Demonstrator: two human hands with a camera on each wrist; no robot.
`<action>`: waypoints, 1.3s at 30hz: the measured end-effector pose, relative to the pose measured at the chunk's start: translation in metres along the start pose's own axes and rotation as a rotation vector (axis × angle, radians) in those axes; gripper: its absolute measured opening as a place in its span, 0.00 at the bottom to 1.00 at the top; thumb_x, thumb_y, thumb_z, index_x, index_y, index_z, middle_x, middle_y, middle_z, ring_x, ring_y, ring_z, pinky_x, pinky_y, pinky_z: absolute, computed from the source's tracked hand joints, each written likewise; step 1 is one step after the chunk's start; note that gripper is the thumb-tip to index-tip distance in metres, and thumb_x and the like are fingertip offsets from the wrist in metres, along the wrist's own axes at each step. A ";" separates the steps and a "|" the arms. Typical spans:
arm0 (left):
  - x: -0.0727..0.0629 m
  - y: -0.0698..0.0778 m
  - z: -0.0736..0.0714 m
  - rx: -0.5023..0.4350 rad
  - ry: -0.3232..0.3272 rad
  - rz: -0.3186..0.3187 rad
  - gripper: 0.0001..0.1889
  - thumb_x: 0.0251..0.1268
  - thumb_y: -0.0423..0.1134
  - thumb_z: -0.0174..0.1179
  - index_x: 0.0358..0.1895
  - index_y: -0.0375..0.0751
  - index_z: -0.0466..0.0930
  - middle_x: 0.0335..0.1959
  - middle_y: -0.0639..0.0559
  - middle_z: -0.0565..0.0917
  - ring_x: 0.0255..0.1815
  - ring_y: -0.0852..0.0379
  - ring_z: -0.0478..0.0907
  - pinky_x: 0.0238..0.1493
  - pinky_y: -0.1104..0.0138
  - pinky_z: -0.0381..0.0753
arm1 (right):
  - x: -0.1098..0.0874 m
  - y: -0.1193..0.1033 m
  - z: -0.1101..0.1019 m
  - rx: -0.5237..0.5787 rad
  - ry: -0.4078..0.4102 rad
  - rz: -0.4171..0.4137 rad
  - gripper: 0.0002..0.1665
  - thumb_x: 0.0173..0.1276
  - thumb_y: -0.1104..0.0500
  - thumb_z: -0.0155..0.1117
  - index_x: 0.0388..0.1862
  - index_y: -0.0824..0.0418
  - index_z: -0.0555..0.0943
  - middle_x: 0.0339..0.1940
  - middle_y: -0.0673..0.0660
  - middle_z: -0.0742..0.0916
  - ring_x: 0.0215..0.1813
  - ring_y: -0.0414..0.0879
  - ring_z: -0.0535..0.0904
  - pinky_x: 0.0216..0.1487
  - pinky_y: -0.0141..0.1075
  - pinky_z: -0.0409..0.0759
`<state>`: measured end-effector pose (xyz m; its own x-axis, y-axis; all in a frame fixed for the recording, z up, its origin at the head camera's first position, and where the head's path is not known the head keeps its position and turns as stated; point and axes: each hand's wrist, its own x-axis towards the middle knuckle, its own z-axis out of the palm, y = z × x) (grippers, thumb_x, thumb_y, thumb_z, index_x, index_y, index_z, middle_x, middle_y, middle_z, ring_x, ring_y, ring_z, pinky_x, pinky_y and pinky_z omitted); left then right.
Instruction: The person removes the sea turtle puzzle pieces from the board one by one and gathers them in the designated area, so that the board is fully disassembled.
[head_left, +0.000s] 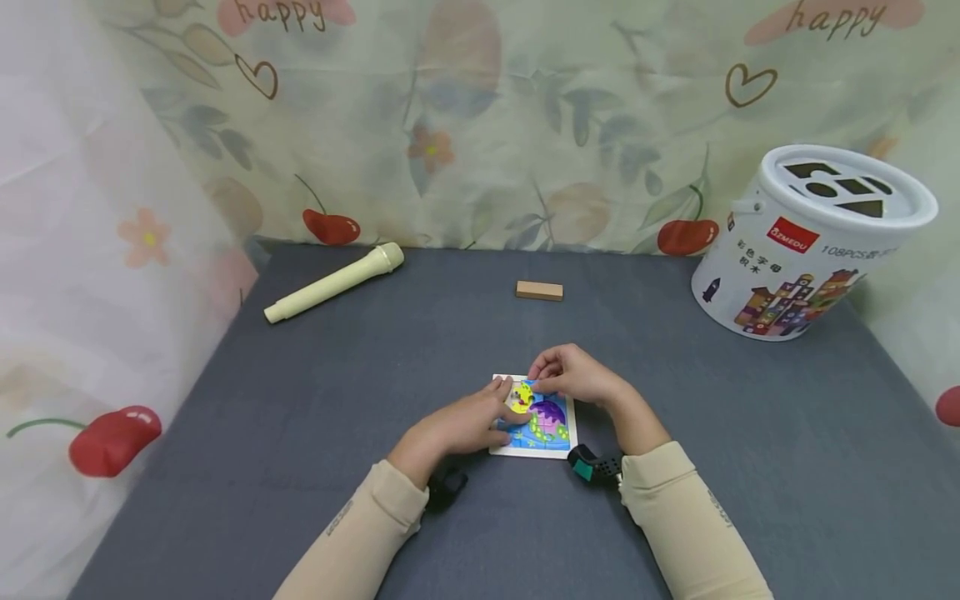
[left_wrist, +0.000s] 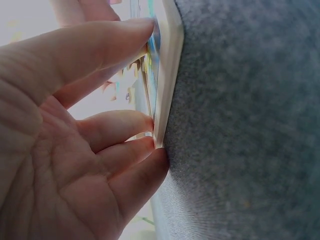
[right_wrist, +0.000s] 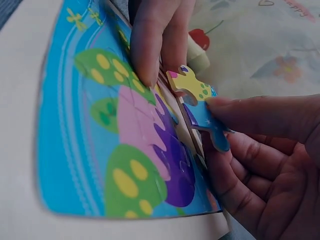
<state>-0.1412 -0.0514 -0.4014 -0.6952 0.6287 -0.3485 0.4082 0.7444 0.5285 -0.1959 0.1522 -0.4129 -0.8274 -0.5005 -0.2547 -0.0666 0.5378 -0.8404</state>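
A square jigsaw puzzle (head_left: 550, 425) with a white border lies on the grey table; its picture shows a green-and-purple turtle on blue. My right hand (head_left: 581, 375) is over the puzzle's far side. Between thumb and fingers it pinches a puzzle piece (right_wrist: 205, 117), yellow and blue, tilted above a gap in the picture. My left hand (head_left: 459, 423) rests on the puzzle's left side with fingers spread. In the left wrist view, its fingertips touch the puzzle's pale edge (left_wrist: 170, 65). The right fingers partly cover the piece in the head view.
A cream toy microphone (head_left: 333, 283) lies at the back left. Behind the puzzle is a small brown wooden block (head_left: 539, 290). A white lidded bucket (head_left: 806, 250) with shaped holes stands at the back right. Patterned cloth (head_left: 487, 125) hangs along the table's back edge.
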 end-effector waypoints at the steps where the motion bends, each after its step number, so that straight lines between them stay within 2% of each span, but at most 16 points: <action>1: 0.000 0.000 0.000 0.001 0.000 0.000 0.21 0.65 0.39 0.58 0.62 0.53 0.73 0.75 0.43 0.47 0.77 0.46 0.39 0.71 0.51 0.55 | 0.000 0.000 0.000 0.001 -0.005 0.006 0.08 0.62 0.64 0.63 0.38 0.69 0.80 0.25 0.53 0.81 0.25 0.40 0.72 0.25 0.29 0.71; 7: 0.001 0.001 0.000 0.018 -0.007 -0.017 0.22 0.64 0.41 0.58 0.62 0.55 0.72 0.76 0.44 0.47 0.77 0.49 0.39 0.71 0.52 0.55 | -0.002 0.003 -0.007 -0.017 -0.032 0.006 0.09 0.63 0.63 0.62 0.38 0.69 0.80 0.27 0.54 0.83 0.27 0.41 0.74 0.31 0.32 0.75; 12: 0.000 0.002 0.000 0.019 -0.001 -0.022 0.22 0.64 0.40 0.58 0.62 0.54 0.72 0.76 0.43 0.47 0.77 0.48 0.40 0.72 0.53 0.55 | -0.006 0.007 -0.018 -0.010 -0.030 0.006 0.10 0.63 0.63 0.63 0.39 0.69 0.80 0.27 0.53 0.83 0.29 0.42 0.75 0.32 0.33 0.76; 25: 0.002 -0.001 0.003 0.006 0.020 -0.025 0.22 0.64 0.39 0.58 0.62 0.53 0.72 0.75 0.42 0.48 0.77 0.48 0.40 0.72 0.54 0.54 | -0.025 0.026 -0.050 0.022 0.044 0.069 0.14 0.63 0.59 0.64 0.42 0.69 0.80 0.29 0.53 0.84 0.32 0.42 0.76 0.36 0.34 0.78; 39: -0.001 0.000 0.004 -0.004 0.039 -0.006 0.22 0.63 0.39 0.59 0.62 0.52 0.73 0.76 0.44 0.48 0.77 0.49 0.40 0.72 0.55 0.54 | -0.045 0.052 -0.081 -0.004 0.070 0.103 0.16 0.65 0.57 0.62 0.44 0.70 0.79 0.32 0.54 0.83 0.33 0.41 0.77 0.39 0.33 0.80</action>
<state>-0.1383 -0.0511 -0.4048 -0.7199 0.6152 -0.3214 0.4016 0.7469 0.5299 -0.2075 0.2575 -0.4059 -0.8671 -0.3934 -0.3057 0.0192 0.5867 -0.8096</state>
